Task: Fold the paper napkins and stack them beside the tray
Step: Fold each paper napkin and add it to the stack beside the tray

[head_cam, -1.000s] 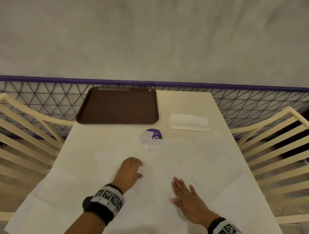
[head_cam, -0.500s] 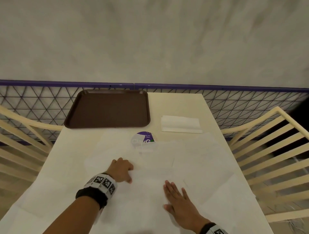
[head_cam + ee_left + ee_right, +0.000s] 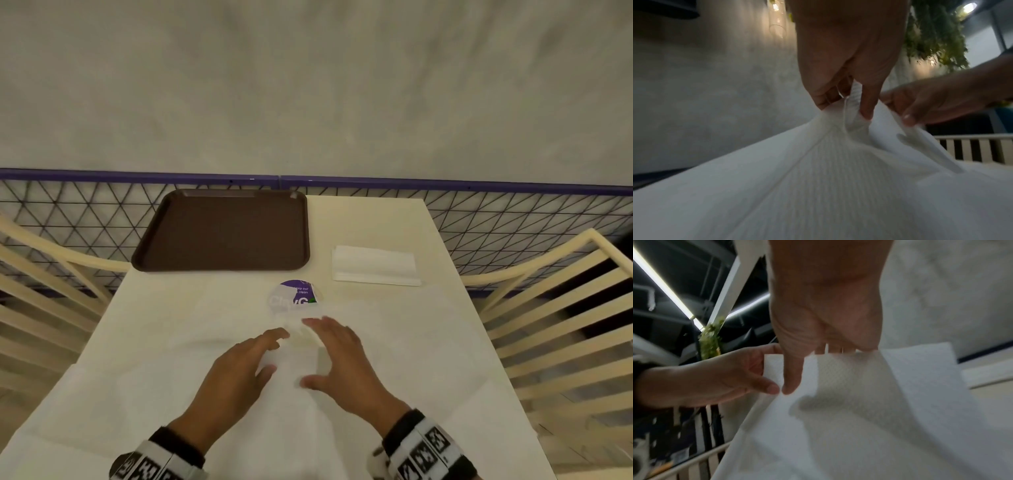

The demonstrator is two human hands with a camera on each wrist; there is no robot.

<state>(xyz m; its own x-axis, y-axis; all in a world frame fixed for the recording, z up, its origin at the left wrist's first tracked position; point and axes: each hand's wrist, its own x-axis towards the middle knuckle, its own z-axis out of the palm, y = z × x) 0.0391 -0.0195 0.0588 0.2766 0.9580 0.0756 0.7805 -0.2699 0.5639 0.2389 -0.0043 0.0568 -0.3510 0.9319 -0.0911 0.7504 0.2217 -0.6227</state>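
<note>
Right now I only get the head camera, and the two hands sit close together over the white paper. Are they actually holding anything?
Observer: Yes. The left wrist view shows the left hand pinching a raised ridge of the napkin between thumb and fingers.
Operator: And the other hand?
Observer: In the right wrist view the right hand holds the napkin's lifted edge, thumb in front and fingers behind it.
Operator: Is the paper plain?
Observer: No. Close up, it is embossed with a fine ribbed pattern.
</note>
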